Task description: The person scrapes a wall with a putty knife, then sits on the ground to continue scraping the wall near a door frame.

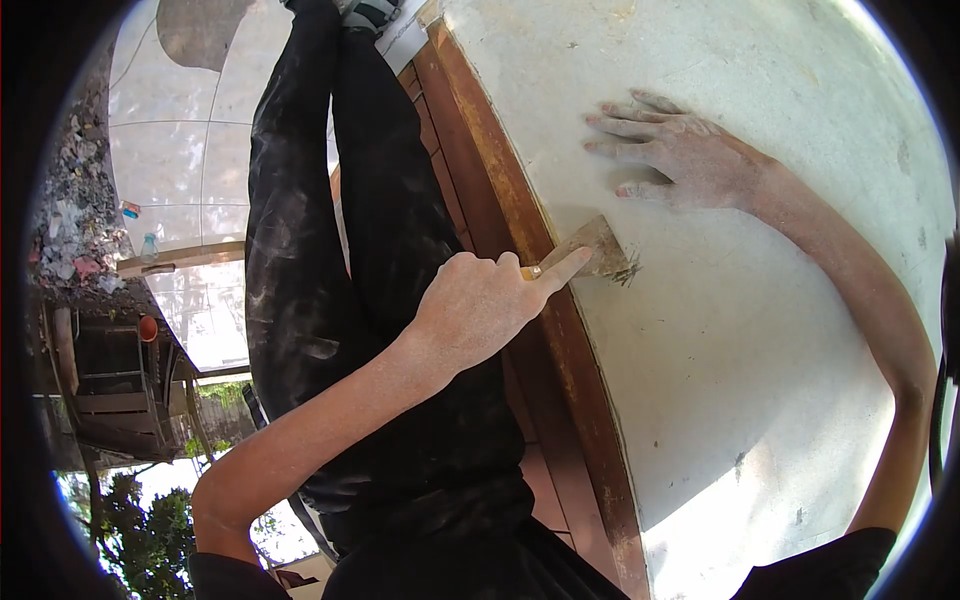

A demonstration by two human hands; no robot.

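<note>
My left hand (478, 308) is closed around the handle of a scraper (600, 246), with the index finger stretched along it toward the blade. The wide flat blade lies over the edge of a pale, whitish surface (720, 340). A small tuft of dark debris (630, 270) shows at the blade's corner. Most of the handle is hidden in the fist. Farther up, my right hand (695, 160) rests flat on the same surface, fingers spread and holding nothing. Both hands are coated in pale dust.
A worn brown wooden edge (580, 370) borders the pale surface, beside reddish tiles (548, 488). My legs in dusty black trousers (300, 200) stand alongside. At left are light floor slabs (165, 160), rubble (85, 220), a clear bottle (149, 248) and a wooden plank (185, 258).
</note>
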